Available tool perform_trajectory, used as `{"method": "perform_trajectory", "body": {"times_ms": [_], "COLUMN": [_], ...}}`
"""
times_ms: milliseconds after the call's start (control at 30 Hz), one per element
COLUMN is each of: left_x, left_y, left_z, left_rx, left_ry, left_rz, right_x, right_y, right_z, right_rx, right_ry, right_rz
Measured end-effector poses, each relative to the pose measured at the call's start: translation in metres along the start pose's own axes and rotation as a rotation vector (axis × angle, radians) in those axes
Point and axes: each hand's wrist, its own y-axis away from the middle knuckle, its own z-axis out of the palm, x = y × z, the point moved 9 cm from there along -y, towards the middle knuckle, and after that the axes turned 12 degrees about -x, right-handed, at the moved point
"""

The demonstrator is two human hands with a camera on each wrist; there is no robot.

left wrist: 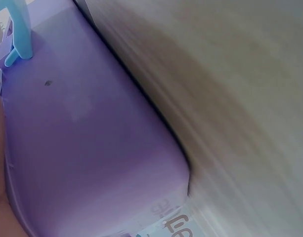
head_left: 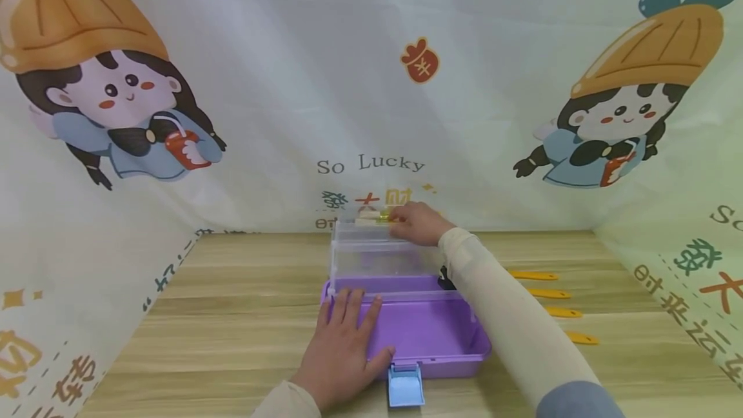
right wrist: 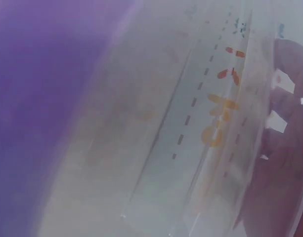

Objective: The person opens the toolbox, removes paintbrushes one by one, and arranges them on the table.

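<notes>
A purple storage box [head_left: 426, 328] stands open on the table, its blue latch [head_left: 406, 387] hanging down at the front. Clear plastic trays [head_left: 371, 260] rise behind the purple base. My left hand [head_left: 348, 347] rests with spread fingers across the box's left front rim; the left wrist view shows the purple side wall [left wrist: 92, 128]. At the top tray, my right hand [head_left: 420, 224] pinches a small cream-and-yellow piece [head_left: 371, 216] with curled fingers. Through the clear plastic, the right wrist view shows that hand's fingers [right wrist: 284, 163], partly cut off by the frame.
Several yellow-orange handles [head_left: 551, 293] lie in a column to the right, partly behind my right forearm. A small black thing [head_left: 445, 278] shows by the box's back right. A printed curtain [head_left: 278, 115] hangs behind and around the wooden table [head_left: 232, 315].
</notes>
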Motion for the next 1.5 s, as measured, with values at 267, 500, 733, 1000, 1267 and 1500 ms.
{"method": "perform_trajectory", "body": {"times_ms": [267, 500, 733, 1000, 1267, 1500], "left_x": [0.001, 0.001, 0.0, -0.001, 0.0, 0.0], "left_y": [0.0, 0.0, -0.001, 0.0, 0.0, 0.0], "left_z": [-0.002, 0.0, -0.001, 0.0, 0.002, 0.001], "left_rx": [0.005, 0.005, 0.007, -0.002, -0.019, -0.012], "left_ry": [0.001, -0.003, 0.008, 0.01, 0.017, 0.015], "left_rz": [0.001, -0.001, -0.009, -0.012, -0.019, -0.013], "right_x": [0.001, 0.002, 0.003, 0.002, -0.001, 0.003], "right_y": [0.001, 0.003, 0.003, 0.002, 0.003, 0.002], "right_z": [0.003, 0.008, 0.012, 0.008, 0.002, 0.001], "right_rx": [-0.008, -0.073, -0.13, -0.069, 0.009, 0.041], "right_ry": [0.03, 0.063, 0.129, 0.063, -0.002, -0.032], "right_rz": [0.016, 0.049, 0.086, 0.032, -0.024, -0.018]}}
